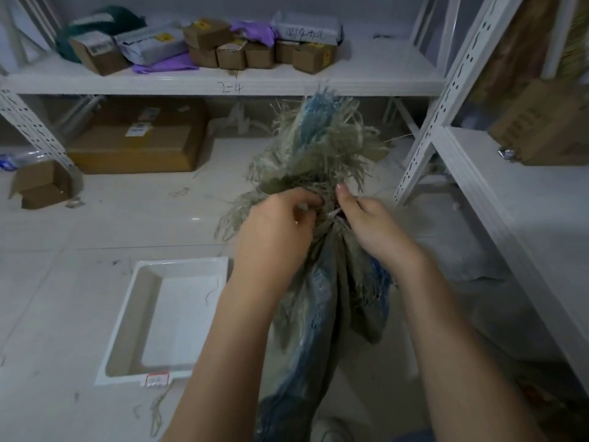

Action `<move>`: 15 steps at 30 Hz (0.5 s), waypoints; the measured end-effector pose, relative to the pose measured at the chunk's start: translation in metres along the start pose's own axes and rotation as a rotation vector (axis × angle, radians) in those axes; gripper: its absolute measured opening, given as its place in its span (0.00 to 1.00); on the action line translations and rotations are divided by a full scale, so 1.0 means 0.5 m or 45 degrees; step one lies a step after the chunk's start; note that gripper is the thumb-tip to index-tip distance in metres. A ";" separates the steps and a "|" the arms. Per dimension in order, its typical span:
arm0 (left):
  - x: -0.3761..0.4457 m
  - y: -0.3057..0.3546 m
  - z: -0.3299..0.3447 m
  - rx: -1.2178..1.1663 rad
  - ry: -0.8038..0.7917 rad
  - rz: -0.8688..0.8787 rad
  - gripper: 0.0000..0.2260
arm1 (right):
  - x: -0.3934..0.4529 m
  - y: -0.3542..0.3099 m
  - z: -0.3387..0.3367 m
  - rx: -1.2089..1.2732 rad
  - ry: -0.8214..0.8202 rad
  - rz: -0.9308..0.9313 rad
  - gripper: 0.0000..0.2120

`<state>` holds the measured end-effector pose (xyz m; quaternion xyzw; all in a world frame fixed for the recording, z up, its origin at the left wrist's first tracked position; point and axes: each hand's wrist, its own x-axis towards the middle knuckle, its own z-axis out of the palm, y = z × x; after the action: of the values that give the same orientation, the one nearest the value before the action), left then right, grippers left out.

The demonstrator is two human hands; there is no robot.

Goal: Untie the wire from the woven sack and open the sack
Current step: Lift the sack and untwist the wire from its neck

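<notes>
A grey-green woven sack [338, 282] with blue stripes stands upright in front of me, its neck bunched tight and its frayed top [322, 145] fanning out above. My left hand [277, 231] grips the left side of the neck with curled fingers. On the right side, my right hand [373, 224] pinches the neck, thumb raised. A short pale piece of the wire [333, 213] shows between the two hands; most of it is hidden by fingers and frayed strands.
A white plastic tray [127, 330] lies on the tiled floor at lower left. White metal shelving [446, 148] stands close on the right and across the back, loaded with cardboard boxes [223, 49]. A large box [137, 138] and a small open box [41, 186] sit on the floor.
</notes>
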<state>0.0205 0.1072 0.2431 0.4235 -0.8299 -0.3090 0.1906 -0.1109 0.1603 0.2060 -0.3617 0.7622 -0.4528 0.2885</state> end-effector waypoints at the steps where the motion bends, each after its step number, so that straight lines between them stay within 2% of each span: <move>1: 0.007 -0.010 0.005 -0.072 0.011 -0.028 0.09 | 0.000 -0.001 -0.001 0.006 0.003 -0.006 0.31; 3: 0.021 -0.025 0.013 -0.228 -0.008 -0.040 0.09 | 0.005 -0.002 0.001 0.032 0.001 -0.023 0.31; 7: 0.026 -0.030 0.029 -0.424 -0.116 0.062 0.14 | 0.003 -0.007 0.005 0.151 0.069 -0.024 0.31; 10: 0.025 -0.020 0.048 -0.586 -0.244 0.007 0.19 | 0.000 -0.015 -0.005 0.293 0.167 0.020 0.22; 12: 0.024 -0.007 0.058 -0.608 -0.232 -0.008 0.23 | 0.001 -0.018 -0.010 0.399 0.162 0.023 0.18; 15: 0.025 0.009 0.065 -0.672 -0.128 0.013 0.16 | -0.002 -0.020 -0.009 0.385 0.159 -0.071 0.15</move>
<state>-0.0080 0.1105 0.2230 0.3392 -0.7311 -0.5345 0.2546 -0.1108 0.1598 0.2168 -0.3063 0.6914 -0.5919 0.2790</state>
